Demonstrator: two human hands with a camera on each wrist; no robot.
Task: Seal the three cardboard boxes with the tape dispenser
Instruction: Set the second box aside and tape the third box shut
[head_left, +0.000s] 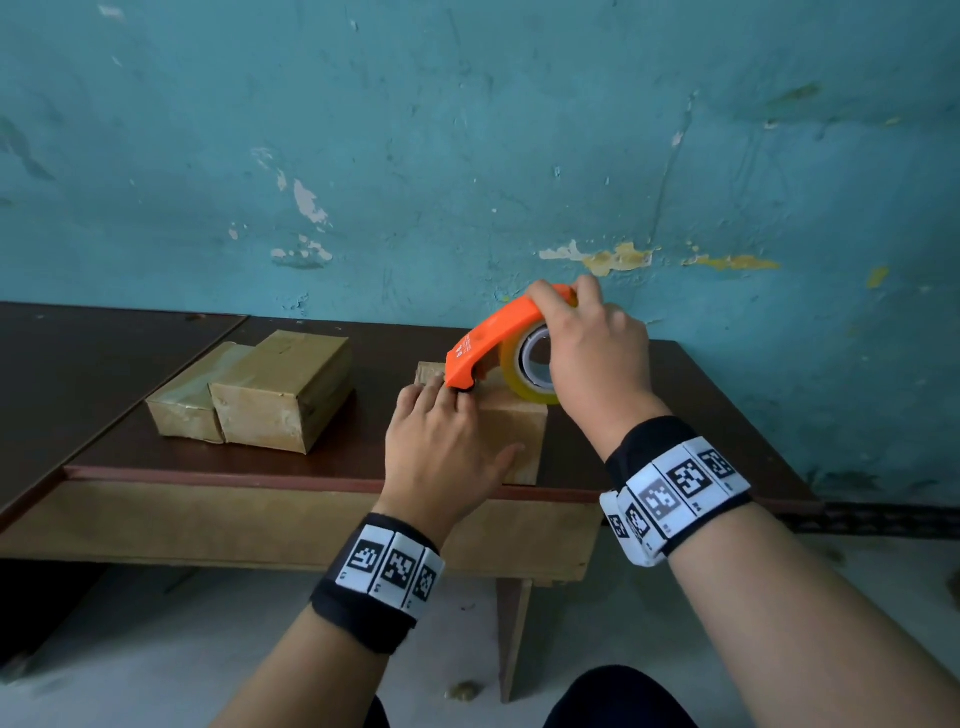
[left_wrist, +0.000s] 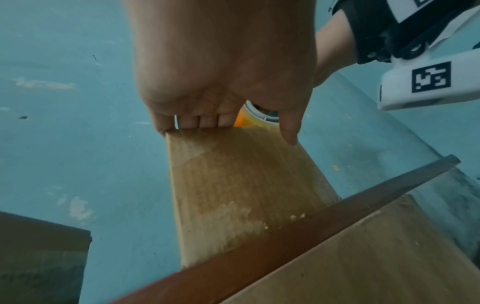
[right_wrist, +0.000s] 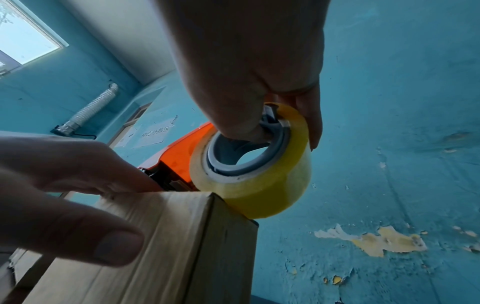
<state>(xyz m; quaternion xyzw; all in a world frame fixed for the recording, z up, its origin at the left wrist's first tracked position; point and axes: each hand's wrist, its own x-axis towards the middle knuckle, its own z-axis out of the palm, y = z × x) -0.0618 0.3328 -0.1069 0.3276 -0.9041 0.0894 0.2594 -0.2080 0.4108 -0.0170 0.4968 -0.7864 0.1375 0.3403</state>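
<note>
An orange tape dispenser (head_left: 485, 338) with a yellowish tape roll (head_left: 522, 374) rests nose-down on top of a cardboard box (head_left: 519, 431) near the table's front edge. My right hand (head_left: 584, 338) grips the dispenser's handle from above, thumb inside the roll's core (right_wrist: 241, 156). My left hand (head_left: 452, 431) steadies this box. Its fingers (right_wrist: 78, 164) lie on the top beside the dispenser's nose, and the thumb (right_wrist: 85, 238) lies on the near face (left_wrist: 241, 185). Two more cardboard boxes (head_left: 283, 389) (head_left: 189, 402) sit side by side to the left.
The brown table (head_left: 260, 462) stands against a peeling blue wall (head_left: 467, 156). A second dark tabletop (head_left: 78, 374) adjoins it on the left. The table's front edge (left_wrist: 311, 232) runs just below the held box. The floor and my knees are below.
</note>
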